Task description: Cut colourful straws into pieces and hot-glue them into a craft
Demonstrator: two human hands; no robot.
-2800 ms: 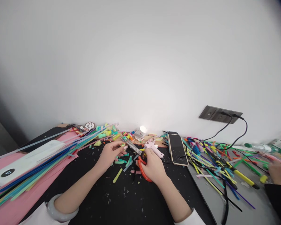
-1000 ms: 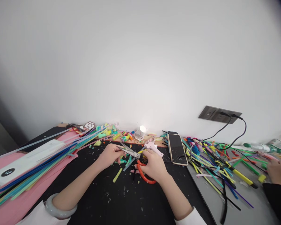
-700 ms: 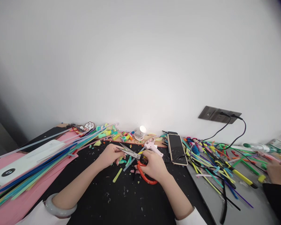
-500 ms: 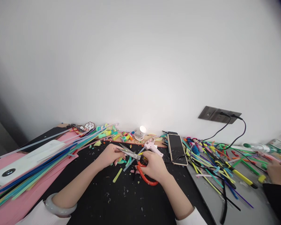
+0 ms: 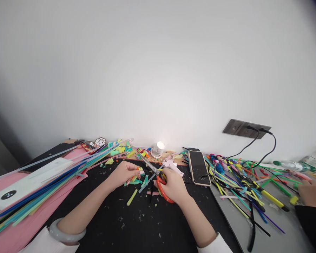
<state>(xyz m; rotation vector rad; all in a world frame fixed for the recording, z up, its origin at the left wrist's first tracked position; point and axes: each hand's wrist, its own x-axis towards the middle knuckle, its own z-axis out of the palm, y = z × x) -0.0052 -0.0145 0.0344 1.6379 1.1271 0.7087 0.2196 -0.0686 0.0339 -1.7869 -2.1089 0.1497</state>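
My right hand [image 5: 173, 185] grips the orange handles of a pair of scissors [image 5: 153, 169], whose closed metal blades point up and left. My left hand [image 5: 123, 173] pinches a small yellow and orange straw piece [image 5: 139, 169] just left of the blades. Several short cut straw pieces [image 5: 132, 196] lie on the black mat [image 5: 137, 225] under and between the two hands. A pale bangle [image 5: 65, 234] rings my left wrist.
A pink glue gun [image 5: 171, 164] and a phone [image 5: 199, 166] lie behind my right hand. A lit candle [image 5: 158, 149] stands by the wall. Long straws [image 5: 42, 191] cross pink paper at left. Straws and cables [image 5: 242, 182] litter the right, near another person's hand [image 5: 310, 192].
The scissor blades were spread across the piece in my left hand; now they are closed and swung up toward the wall. My left hand has stayed put.
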